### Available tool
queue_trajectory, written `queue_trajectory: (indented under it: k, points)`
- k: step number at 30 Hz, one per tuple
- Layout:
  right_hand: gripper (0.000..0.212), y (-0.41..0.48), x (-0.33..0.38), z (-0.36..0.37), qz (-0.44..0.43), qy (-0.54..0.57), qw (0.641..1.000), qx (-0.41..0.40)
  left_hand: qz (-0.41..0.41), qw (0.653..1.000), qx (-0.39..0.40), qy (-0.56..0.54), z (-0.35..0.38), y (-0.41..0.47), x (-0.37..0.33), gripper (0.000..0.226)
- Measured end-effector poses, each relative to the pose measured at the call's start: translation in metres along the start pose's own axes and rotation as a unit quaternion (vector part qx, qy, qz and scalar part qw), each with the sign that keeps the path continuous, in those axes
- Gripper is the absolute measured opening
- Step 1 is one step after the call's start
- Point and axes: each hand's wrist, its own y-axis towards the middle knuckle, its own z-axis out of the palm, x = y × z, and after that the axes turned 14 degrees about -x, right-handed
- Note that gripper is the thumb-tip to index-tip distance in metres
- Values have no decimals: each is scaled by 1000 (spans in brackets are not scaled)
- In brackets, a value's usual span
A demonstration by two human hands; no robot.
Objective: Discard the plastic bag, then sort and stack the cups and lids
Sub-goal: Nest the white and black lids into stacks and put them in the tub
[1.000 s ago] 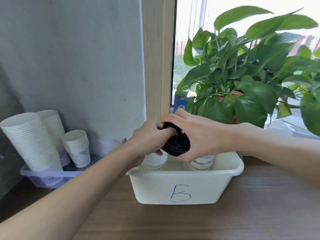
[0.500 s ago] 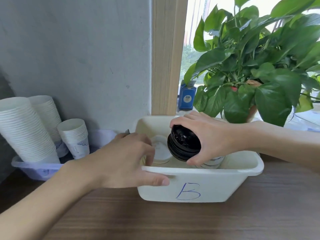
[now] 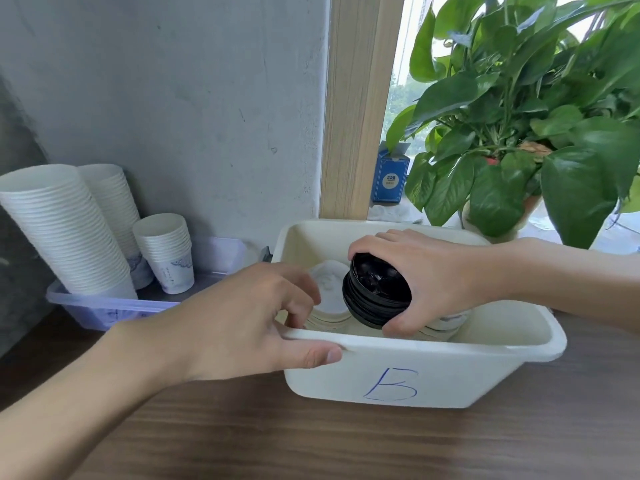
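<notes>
One stack of black lids (image 3: 376, 295) sits in the right hand (image 3: 426, 282), tipped on its side so the open face of the top lid looks toward the camera. The fingers curl over the top of the stack and the thumb presses from below, clamping it just above the inside of the bin (image 3: 491, 362). Under and beside the stack, inside the bin, lie white lids (image 3: 327, 294) on the left and more white pieces partly hidden beneath the right hand.

The left hand (image 3: 242, 320) grips the bin's near rim at its left end: the thumb lies along the outside of the front wall, and the fingers bend over the edge into the bin, close to the white lids.

The bin is cream-coloured, marked with a blue letter B on its front, and stands on a wooden table (image 3: 311, 441). Left of it, against the grey wall (image 3: 173, 98), a pale purple tray (image 3: 104, 306) holds three stacks of white cups (image 3: 65, 230). Behind the bin a leafy plant (image 3: 519, 133) stands at the window, with a small blue box (image 3: 390, 178) beside the wooden frame.
</notes>
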Motion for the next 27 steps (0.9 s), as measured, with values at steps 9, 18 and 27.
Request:
queue_trajectory:
  k: [9,18,27]
  points:
    - [75,-14,15,0,-2,7,1000,13,12,1000,10,18,-4,-26,-6,66]
    - [96,-34,23,-5,18,-8,1000,14,25,999,-35,6,-12,8,-19,47]
    - [77,-42,19,-14,42,98,994,-31,64,984,81,-149,10,48,-25,65]
